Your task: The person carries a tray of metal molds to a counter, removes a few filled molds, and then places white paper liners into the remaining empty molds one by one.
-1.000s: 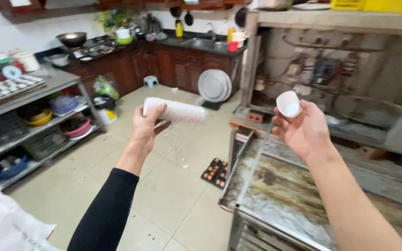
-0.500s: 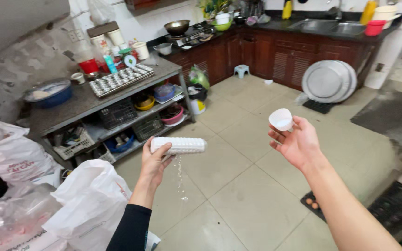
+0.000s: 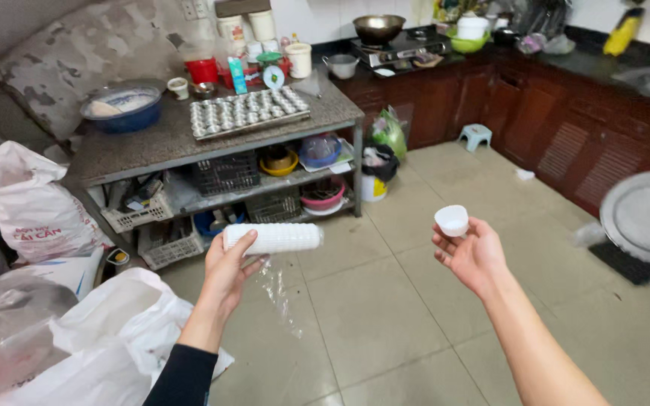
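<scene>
Left hand (image 3: 227,272) grips a horizontal stack of white paper cups (image 3: 272,237) in a clear sleeve, held above the tiled floor (image 3: 385,316). Right hand (image 3: 475,256) holds a single white cup (image 3: 452,220) at its fingertips. A metal table (image 3: 152,143) bearing a mould tray (image 3: 248,111) stands behind.

A working kitchen is showing itself here: a wok (image 3: 378,28) is sitting on a stove, a metal worktop (image 3: 152,139) is carrying a mould tray (image 3: 248,111), and dark wooden cabinets (image 3: 536,120) are lining a tiled floor (image 3: 385,316).
</scene>
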